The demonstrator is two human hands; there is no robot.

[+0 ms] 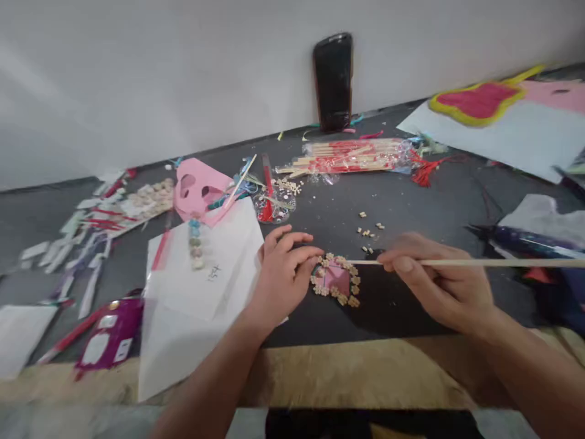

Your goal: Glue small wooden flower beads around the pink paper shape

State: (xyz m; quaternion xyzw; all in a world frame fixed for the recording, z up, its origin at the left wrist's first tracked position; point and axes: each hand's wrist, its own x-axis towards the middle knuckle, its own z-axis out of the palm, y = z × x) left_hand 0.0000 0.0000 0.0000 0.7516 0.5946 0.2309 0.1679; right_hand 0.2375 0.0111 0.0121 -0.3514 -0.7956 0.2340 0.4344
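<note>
A small pink paper square ringed with tan flower-shaped beads lies on the dark mat. My left hand rests beside it on the left, fingers curled, fingertips touching its beaded edge. My right hand pinches a thin wooden stick that runs off to the right, its tip pointing at the beaded square. Several loose tan beads are scattered just behind the square.
White paper sheets lie left of my left hand. A pink cut-out, a packet of sticks, a black phone against the wall, a purple packet and coloured paper surround the work spot.
</note>
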